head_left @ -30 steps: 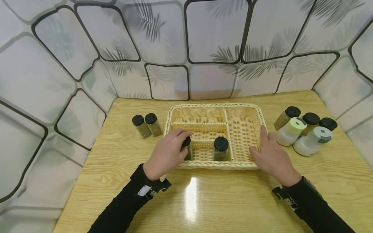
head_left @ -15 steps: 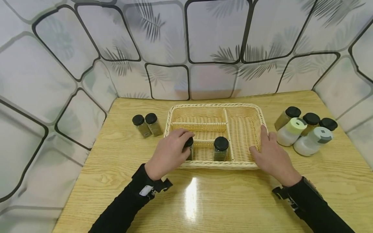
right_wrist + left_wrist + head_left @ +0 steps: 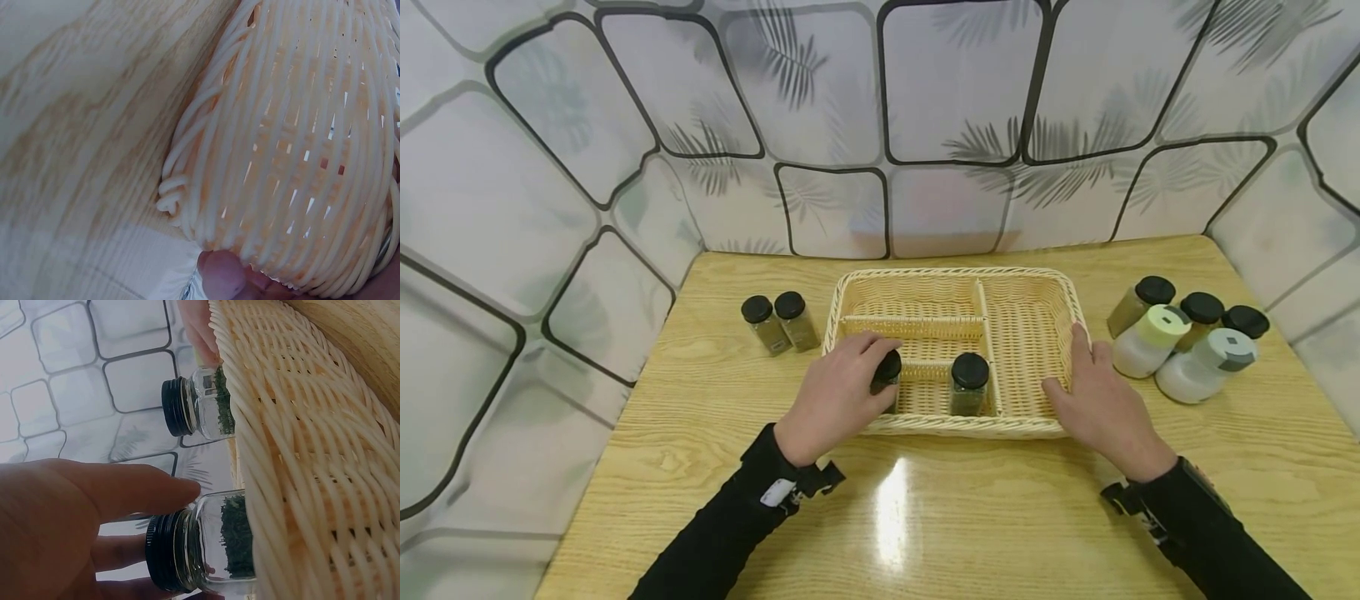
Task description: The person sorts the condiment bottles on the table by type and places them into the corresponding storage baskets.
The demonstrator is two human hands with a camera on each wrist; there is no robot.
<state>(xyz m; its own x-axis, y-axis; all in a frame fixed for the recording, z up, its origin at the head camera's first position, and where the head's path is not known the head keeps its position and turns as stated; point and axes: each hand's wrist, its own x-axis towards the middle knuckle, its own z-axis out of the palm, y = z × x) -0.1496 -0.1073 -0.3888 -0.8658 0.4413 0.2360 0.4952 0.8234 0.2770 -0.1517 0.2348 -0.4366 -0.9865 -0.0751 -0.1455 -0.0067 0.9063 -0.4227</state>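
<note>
In the head view, my left hand (image 3: 838, 396) grips a black-lidded glass spice jar (image 3: 887, 375) in the front left compartment of the wicker basket (image 3: 955, 427). The left wrist view shows the thumb at the jar's shoulder and fingers behind its black lid (image 3: 169, 553); dark green flakes fill part of the glass. A second spice jar (image 3: 968, 387) stands upright at the right end of that compartment. My right hand (image 3: 1105, 408) holds the basket's right side near the front corner, thumb inside the rim. From the right wrist, fingertips (image 3: 224, 275) show against the woven wall (image 3: 294, 162).
Two black-lidded jars (image 3: 778, 323) stand left of the basket. To its right is a cluster of several containers: black-lidded jars (image 3: 1131, 308), a white bottle with a yellow-green cap (image 3: 1138, 350) and one with a grey cap (image 3: 1191, 375). A patterned fabric wall (image 3: 955, 208) borders the wooden table (image 3: 992, 517).
My left hand has shifted slightly to the right along the compartment, with the gripped jar moving the same way. The right hand and basket look unchanged.
</note>
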